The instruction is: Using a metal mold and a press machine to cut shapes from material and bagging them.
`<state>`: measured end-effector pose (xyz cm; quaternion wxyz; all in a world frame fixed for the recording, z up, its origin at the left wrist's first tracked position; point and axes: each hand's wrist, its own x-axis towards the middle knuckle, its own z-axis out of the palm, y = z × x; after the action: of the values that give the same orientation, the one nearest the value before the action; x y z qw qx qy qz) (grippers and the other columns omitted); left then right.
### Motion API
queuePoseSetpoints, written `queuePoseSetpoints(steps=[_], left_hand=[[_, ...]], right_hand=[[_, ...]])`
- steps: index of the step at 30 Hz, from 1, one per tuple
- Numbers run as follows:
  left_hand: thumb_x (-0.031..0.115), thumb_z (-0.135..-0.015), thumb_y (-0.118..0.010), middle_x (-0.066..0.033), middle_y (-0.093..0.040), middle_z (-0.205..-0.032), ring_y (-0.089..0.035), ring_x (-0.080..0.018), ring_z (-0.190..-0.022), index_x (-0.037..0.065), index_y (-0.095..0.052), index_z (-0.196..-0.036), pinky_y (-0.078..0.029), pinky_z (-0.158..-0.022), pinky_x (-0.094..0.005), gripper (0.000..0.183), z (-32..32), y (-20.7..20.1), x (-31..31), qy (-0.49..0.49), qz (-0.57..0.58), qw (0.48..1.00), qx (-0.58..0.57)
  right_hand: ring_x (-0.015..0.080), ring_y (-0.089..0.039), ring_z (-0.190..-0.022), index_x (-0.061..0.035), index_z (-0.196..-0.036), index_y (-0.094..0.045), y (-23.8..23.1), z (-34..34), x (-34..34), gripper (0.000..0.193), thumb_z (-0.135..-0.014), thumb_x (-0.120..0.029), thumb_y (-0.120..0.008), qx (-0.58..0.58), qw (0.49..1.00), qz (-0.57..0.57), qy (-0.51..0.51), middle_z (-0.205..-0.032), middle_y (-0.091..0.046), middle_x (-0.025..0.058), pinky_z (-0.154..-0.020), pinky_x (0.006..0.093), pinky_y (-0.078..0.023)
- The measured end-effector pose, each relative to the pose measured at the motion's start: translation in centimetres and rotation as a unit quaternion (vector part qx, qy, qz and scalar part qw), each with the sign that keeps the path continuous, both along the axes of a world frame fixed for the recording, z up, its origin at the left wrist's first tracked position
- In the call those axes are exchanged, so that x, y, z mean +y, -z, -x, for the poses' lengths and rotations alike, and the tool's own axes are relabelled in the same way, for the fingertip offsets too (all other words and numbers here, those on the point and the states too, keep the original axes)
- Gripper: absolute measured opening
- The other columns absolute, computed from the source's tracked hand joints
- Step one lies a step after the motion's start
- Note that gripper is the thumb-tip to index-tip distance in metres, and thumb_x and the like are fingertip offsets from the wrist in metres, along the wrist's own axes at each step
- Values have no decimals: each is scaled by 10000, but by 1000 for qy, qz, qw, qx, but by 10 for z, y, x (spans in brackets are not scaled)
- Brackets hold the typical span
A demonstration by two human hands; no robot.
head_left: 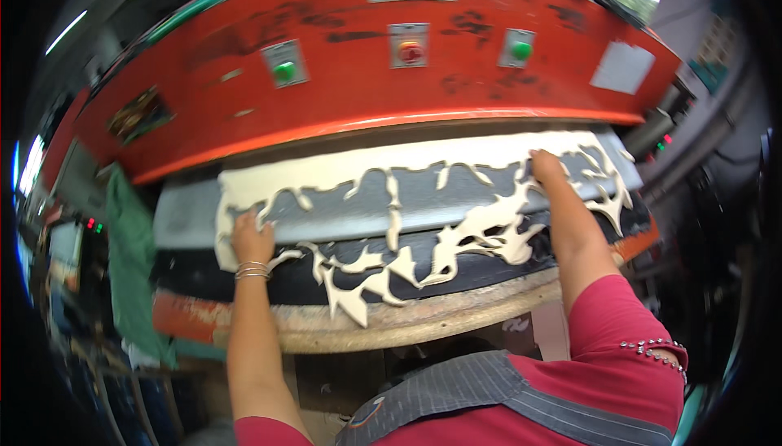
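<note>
A cream-coloured sheet [423, 150] of thin, flexible material stretches across the grey plate [350, 214] of a press. Its far part is a whole band, while the near part is a ragged web of curved cut-outs and dangling strips. My left hand [253, 238], with bangles at the wrist, grips the web near the sheet's left end. Further right and farther away, my right hand [547, 167] pinches the sheet close to its uncut band. Loose-looking strips hang over the black strip [195, 271] at the near side; both sets of fingertips are partly hidden.
Behind the sheet rises the press's red beam [342, 87], bearing green buttons [284, 72] and a red button [410, 52]. A worn wooden edge [423, 324] runs along the front. Green cloth [130, 259] hangs at the left.
</note>
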<state>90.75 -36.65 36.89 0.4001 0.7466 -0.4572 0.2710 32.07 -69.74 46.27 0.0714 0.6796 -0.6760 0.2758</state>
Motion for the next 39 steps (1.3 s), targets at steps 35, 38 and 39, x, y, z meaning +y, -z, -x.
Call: queuePoseSetpoints(steps=[35, 38, 39], left_hand=[[194, -834, -623, -217, -505, -1242, -480, -377, -1145, -36, -456, -1283, -370, -980, -450, 532, 94, -37, 29, 35, 34, 997, -62], [411, -915, -486, -202, -305, -1463, -261, -347, -1370, 41, -338, -1411, -181, -1092, -549, 636, 107, -31, -12, -17, 8, 998, -64], [461, -899, -478, -197, -270, -1482, -231, -343, -1384, 62, -319, -1426, -155, -1109, -529, 680, 104, -16, -27, -16, -155, 987, 25]], right_hand=[[364, -496, -997, -25, -1040, -548, 39, 82, 277, 424, -718, -255, -701, 57, 938, 124, -317, -1027, -552, 161, -894, 461, -373], [380, -439, -1116, -46, -939, -614, 44, 82, 302, 438, -596, -266, -773, 96, 949, 35, -300, -1029, -560, 150, -944, 462, -377], [383, -427, -1127, -41, -894, -632, 41, 75, 299, 403, -578, -241, -782, 122, 952, 20, -281, -1030, -562, 148, -943, 455, -384]])
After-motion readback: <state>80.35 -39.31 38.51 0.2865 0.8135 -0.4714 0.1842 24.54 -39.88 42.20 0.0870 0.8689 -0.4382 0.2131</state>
